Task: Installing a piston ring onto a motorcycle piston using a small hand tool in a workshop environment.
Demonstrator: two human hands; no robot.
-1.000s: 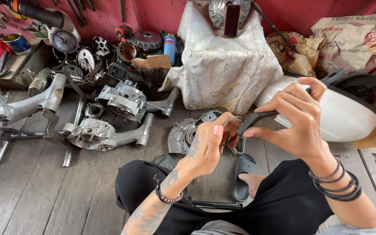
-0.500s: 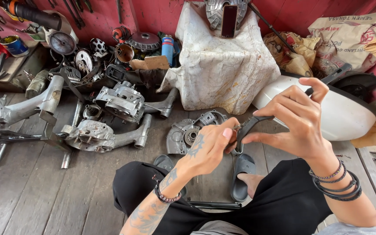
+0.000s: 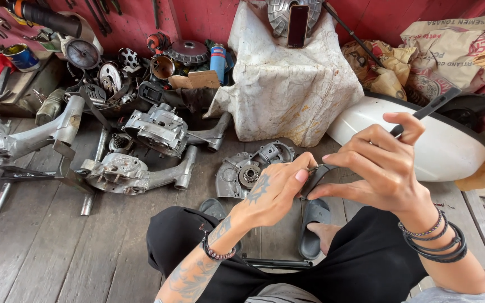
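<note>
Both hands are meeting at the centre of the frame, above the person's black-trousered lap. The left hand, tattooed on its back, is curling nearly closed, thumb and fingertips pinching a small metal piece that is mostly hidden behind the thumb, so its shape is hard to make out. The right hand is holding a long, thin dark tool that is running up toward the upper right; the index finger is bending over it and the other fingers are spreading loosely, and the tool's lower end is disappearing between the two hands, so where it is touching the small piece cannot be told.

Just behind the left hand, a grey cast-metal engine cover with a small gear is lying on the grey wooden plank floor, partly blocked by the knuckles. A dark rubber sandal is sitting below the hands, its toe covered by them. At left centre, two grey aluminium engine casings are lying among loose parts too cluttered to sort out. A white curved scooter body panel is sitting at the right, its near end hidden by the right hand. A stained white cloth-covered block is standing at top centre
</note>
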